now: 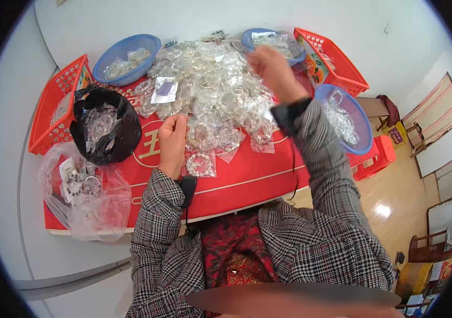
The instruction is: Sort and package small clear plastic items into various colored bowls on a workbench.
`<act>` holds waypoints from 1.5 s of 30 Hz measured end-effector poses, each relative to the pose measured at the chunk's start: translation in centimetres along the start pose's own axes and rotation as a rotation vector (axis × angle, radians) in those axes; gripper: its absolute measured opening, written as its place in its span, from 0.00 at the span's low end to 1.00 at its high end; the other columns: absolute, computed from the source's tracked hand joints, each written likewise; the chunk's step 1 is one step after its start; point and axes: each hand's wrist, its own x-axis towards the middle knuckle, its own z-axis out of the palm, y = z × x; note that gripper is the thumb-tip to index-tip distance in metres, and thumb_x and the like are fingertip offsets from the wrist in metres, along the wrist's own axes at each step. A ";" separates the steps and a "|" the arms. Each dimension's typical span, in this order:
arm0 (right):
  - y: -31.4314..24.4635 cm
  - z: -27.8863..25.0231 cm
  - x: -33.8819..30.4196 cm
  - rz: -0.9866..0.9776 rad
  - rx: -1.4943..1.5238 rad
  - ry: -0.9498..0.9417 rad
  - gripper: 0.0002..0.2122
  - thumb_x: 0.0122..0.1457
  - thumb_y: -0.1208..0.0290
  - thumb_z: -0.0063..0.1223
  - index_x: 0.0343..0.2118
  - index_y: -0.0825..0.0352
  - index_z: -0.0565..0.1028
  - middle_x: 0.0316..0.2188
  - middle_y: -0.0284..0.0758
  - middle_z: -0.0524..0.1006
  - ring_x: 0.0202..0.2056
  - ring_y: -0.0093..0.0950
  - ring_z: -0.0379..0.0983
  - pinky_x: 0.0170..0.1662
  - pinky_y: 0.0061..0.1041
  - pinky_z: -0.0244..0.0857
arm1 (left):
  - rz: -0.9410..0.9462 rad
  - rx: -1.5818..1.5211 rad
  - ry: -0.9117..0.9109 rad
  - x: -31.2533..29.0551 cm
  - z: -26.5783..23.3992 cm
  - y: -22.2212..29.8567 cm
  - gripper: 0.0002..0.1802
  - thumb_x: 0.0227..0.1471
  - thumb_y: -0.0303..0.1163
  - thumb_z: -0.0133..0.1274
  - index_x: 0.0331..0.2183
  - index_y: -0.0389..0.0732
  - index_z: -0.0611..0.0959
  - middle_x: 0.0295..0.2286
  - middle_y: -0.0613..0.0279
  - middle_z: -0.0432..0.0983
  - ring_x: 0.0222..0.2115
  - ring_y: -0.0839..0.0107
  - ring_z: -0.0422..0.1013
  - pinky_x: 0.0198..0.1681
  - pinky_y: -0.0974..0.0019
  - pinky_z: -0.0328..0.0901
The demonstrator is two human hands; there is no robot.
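Observation:
A broad heap of small see-through bags [210, 85] with bracelets inside covers the middle of the red-covered table [236, 193]. At the heap's near left edge is my left hand [172, 147], its fingers curled together; whatever they may hold is hidden. Just right of it lies a bagged bracelet of pale beads [200, 164]. My right hand [276, 71] is raised above the heap's far right side, close to a blue basin [296, 59] holding more bags. Motion smears its fingers, so their grip cannot be made out. A white packet with a purple piece [164, 90] rests on the heap's left.
Left of the heap are another blue basin [152, 45], a red basket [34, 139], a black bag [130, 124] and a see-through plastic bag [101, 212] with bracelets. At right stand a red basket [350, 78], a blue basin [362, 124] and a red stool [385, 151].

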 end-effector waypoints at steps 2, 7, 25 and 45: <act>0.2 6.7 -4.6 0.221 -0.120 0.013 0.07 0.54 0.69 0.48 0.28 0.67 0.72 0.21 0.28 0.72 0.22 0.18 0.67 0.26 0.16 0.62 | 0.007 0.061 0.041 -0.4 -1.0 -0.2 0.11 0.53 0.35 0.45 0.27 0.37 0.74 0.17 0.72 0.64 0.15 0.85 0.56 0.17 0.80 0.53; 4.4 9.3 -10.9 0.151 -0.055 -0.201 0.07 0.55 0.71 0.47 0.32 0.69 0.73 0.23 0.30 0.74 0.24 0.17 0.68 0.28 0.16 0.63 | -0.002 0.058 -0.032 -0.5 -0.6 0.1 0.10 0.53 0.34 0.45 0.27 0.37 0.74 0.18 0.72 0.64 0.16 0.86 0.56 0.18 0.81 0.52; 7.2 6.4 -10.8 0.042 -0.166 0.135 0.08 0.55 0.73 0.45 0.33 0.71 0.72 0.20 0.29 0.72 0.21 0.16 0.66 0.25 0.14 0.60 | 0.001 -0.607 0.041 -19.7 10.4 22.2 0.27 0.47 0.54 0.46 0.42 0.44 0.72 0.35 0.50 0.70 0.33 0.49 0.67 0.44 0.45 0.56; 8.0 6.9 -10.4 0.094 -0.252 0.089 0.08 0.57 0.72 0.45 0.35 0.71 0.72 0.21 0.29 0.72 0.23 0.15 0.64 0.27 0.13 0.58 | -0.073 -0.639 0.331 -11.3 11.2 17.8 0.22 0.48 0.51 0.46 0.39 0.45 0.72 0.32 0.54 0.68 0.32 0.54 0.66 0.42 0.49 0.57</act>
